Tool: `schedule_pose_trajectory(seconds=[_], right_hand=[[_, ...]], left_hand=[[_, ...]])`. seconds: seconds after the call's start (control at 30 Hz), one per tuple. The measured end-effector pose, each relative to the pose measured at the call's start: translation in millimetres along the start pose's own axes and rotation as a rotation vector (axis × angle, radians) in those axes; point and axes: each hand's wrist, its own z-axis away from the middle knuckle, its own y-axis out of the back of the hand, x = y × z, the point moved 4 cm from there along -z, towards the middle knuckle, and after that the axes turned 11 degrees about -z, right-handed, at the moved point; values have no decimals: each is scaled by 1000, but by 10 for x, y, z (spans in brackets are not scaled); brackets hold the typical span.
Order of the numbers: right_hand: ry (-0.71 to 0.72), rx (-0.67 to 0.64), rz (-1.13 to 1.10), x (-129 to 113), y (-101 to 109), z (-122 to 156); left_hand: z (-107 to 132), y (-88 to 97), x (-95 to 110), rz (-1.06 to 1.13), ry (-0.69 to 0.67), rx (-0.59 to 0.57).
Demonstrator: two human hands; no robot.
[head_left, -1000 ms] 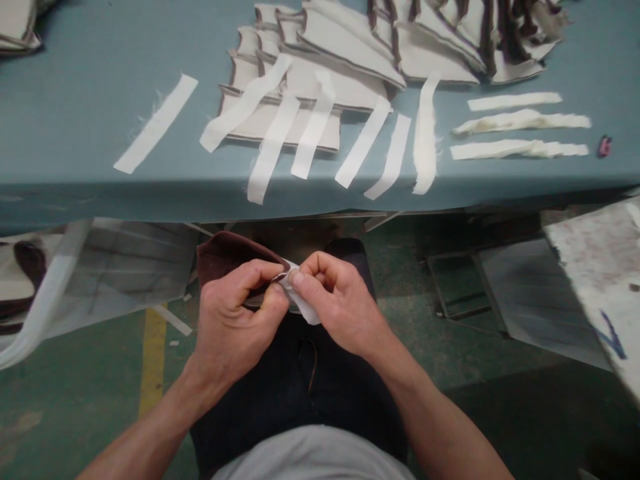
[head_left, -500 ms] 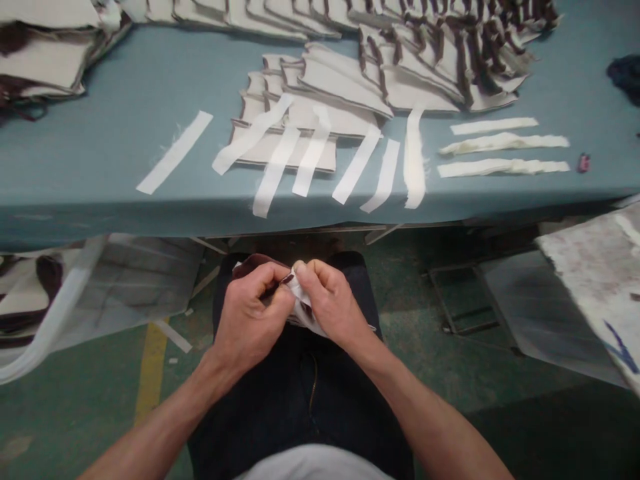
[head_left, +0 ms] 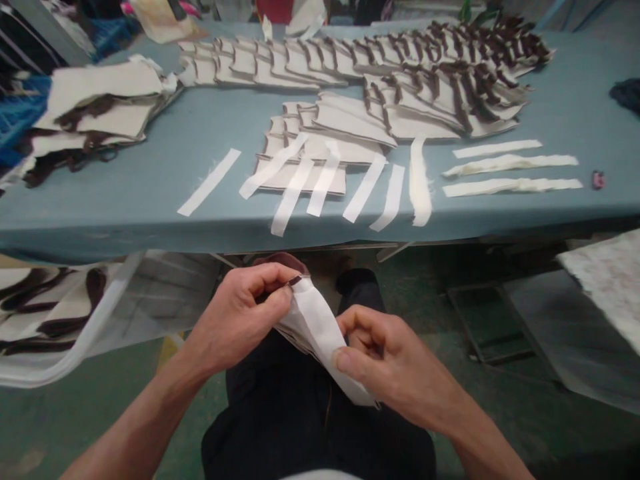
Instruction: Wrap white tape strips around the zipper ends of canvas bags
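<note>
Over my lap, my left hand pinches the upper end of a white fabric strip together with the edge of a brown-and-cream fabric piece. Lower down and to the right, my right hand grips the strip's edge between thumb and fingers. The strip runs slanting down between both hands, along the fabric piece, whose layers show beneath it. Part of the piece is hidden behind my left hand and the strip. Several similar white strips lie along the table's front edge.
Overlapping rows of brown-edged cream fabric pieces cover the back of the green-blue table. A fabric stack lies at left, a small pink object at right. Below left stands a white bin holding more pieces.
My right hand has moved down and right from beside my left hand, and the strip now shows stretched between them. The view has tilted up, showing more of the table's back.
</note>
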Motion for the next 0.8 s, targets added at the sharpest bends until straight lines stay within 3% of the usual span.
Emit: schedule_pose_trajectory(seconds=[0.07, 0.1, 0.2, 0.23, 0.3, 0.37, 0.43, 0.47, 0.57, 0.63, 0.7, 0.8], right_hand=[[12, 17, 163, -21, -9, 56], [-10, -35, 222, -19, -18, 87], [-110, -327, 329, -9, 3, 210], [-113, -365, 368, -29, 59, 242], [-39, -230, 486, -134, 251, 245], [121, 83, 591, -324, 455, 200], [347, 294, 601, -538, 512, 132], [481, 314, 575, -634, 472, 79], [883, 152, 484, -834, 206, -130], [1041, 10, 434, -873, 54, -281], [1062, -69, 452, -861, -15, -410], [909, -117, 602, -825, -2, -506]], left_hand=[[-13, -5, 0, -16, -8, -4], [-19, 0, -1, -25, -12, -1], [-24, 38, -1, -43, -21, 10], [-23, 54, 1, -51, -21, 7], [-20, 86, 20, -70, -40, 0], [-20, 111, 65, -104, -90, -5], [-20, 118, 131, -152, -154, -26], [-19, 114, 166, -175, -186, -47], [6, 102, 253, -228, -267, -99], [38, 101, 270, -245, -294, -108], [70, 104, 244, -253, -287, -100], [92, 94, 162, -261, -237, -79]])
